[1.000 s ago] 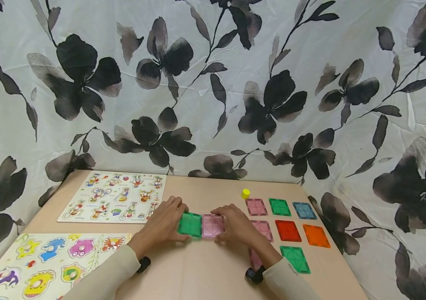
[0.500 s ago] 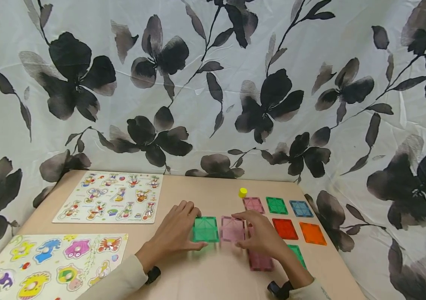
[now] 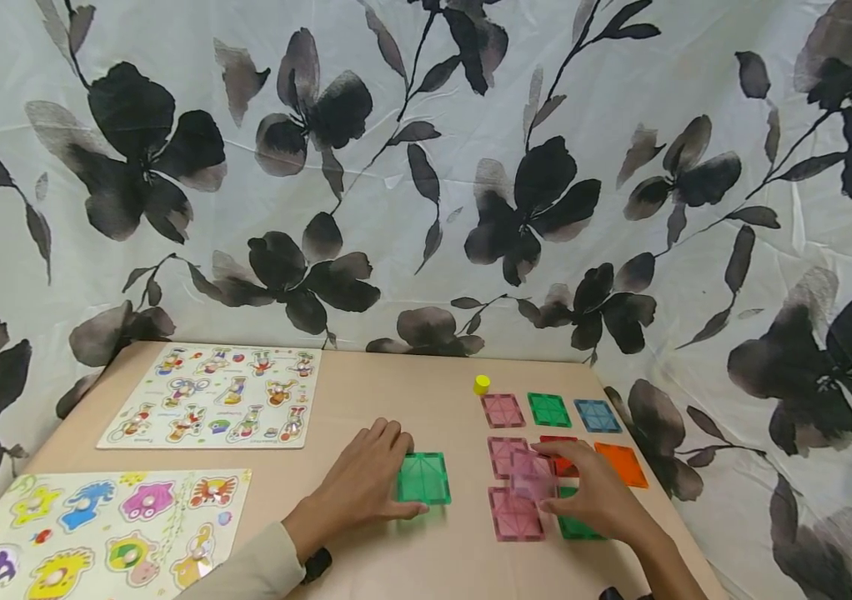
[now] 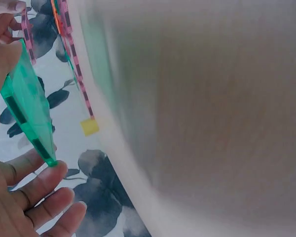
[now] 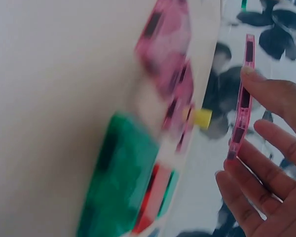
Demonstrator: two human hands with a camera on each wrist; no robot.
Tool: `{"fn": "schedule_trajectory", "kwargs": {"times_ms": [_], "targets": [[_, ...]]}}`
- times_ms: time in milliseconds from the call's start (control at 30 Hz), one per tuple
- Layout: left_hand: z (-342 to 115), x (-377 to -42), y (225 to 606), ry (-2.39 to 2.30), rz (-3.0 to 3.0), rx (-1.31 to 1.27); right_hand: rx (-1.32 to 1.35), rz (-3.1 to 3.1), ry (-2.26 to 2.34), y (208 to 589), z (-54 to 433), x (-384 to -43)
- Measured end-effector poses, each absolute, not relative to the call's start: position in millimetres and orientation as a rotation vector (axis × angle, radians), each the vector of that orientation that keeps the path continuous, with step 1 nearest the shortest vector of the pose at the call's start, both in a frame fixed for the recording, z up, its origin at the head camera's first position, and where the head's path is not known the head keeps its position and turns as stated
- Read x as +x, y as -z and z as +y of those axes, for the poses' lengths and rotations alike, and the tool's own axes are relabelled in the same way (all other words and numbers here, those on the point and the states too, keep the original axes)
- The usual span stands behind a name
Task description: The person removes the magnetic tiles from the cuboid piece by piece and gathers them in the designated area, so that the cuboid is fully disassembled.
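Note:
My left hand (image 3: 358, 477) pinches a green translucent magnetic tile (image 3: 424, 479) by its left side, thumb at the lower edge. In the left wrist view the green tile (image 4: 29, 108) is tilted between thumb and fingertips. Farther right, my right hand (image 3: 597, 490) pinches a pink magnetic tile (image 3: 533, 473) held above the table. The right wrist view has this pink tile (image 5: 242, 98) edge-on between thumb and fingers. In the head view it overlaps two other pink tiles, one (image 3: 507, 457) behind and one (image 3: 514, 514) in front. My right hand partly hides a red tile (image 3: 557, 442) and a second green tile (image 3: 579, 528).
A back row has pink (image 3: 503, 411), green (image 3: 548, 410) and blue (image 3: 597, 416) tiles; an orange tile (image 3: 621, 465) lies at the right. A small yellow cylinder (image 3: 482, 384) stands behind them. Two picture puzzle boards (image 3: 208, 396) (image 3: 111, 533) cover the table's left side. A floral cloth hangs behind.
The green and pink tiles, side by side and touching earlier, are now apart. My right hand has carried the pink tile to the right, over the laid-out tiles; my left hand has moved slightly right.

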State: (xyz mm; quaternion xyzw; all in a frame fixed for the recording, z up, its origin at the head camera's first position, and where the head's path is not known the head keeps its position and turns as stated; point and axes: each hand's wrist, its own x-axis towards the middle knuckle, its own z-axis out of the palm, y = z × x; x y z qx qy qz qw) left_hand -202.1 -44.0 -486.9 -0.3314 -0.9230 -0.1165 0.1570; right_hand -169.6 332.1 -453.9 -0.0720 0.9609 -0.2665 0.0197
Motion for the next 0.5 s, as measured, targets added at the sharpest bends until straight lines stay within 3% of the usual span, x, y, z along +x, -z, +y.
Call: {"fn": "schedule_trajectory", "kwargs": {"times_ms": [500], "targets": [[-44.2, -199.1, 493.7, 0.327, -2.663, -1.007, -0.054, 2.955, 0.796, 463.3, 423.6, -148.5]]}}
